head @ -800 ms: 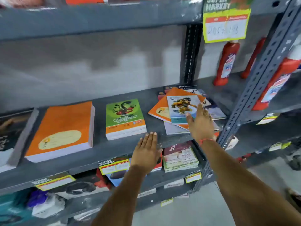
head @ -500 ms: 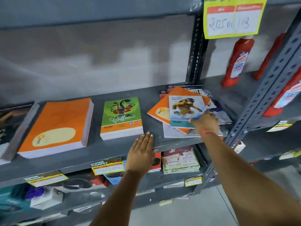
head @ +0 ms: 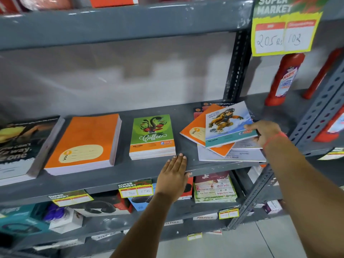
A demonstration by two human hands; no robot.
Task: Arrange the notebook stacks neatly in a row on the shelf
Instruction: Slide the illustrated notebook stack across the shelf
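Note:
On the grey shelf (head: 111, 175) lie a dark stack (head: 22, 146) at far left, a thick orange stack (head: 83, 142) and a green "Coffee" stack (head: 151, 136), each squared up. At right is a messy pile: a thin orange notebook (head: 195, 127), white and dark books under it. My right hand (head: 264, 135) grips the right edge of the blue snowboarder notebook (head: 227, 125) on top, its right side tilted up. My left hand (head: 174, 175) rests flat on the shelf's front edge, fingers together, just below the Coffee stack.
A slotted steel upright (head: 312, 123) stands right of the pile. Red bottles (head: 284, 79) sit on the neighbouring shelf behind it. A yellow price sign (head: 283, 34) hangs above. Lower shelves hold boxed goods (head: 104, 205) and a booklet stack (head: 214, 187).
My right hand moved from lying on the messy pile to gripping the snowboarder notebook's right edge and raising it. My left hand stayed on the shelf edge. The camera came closer.

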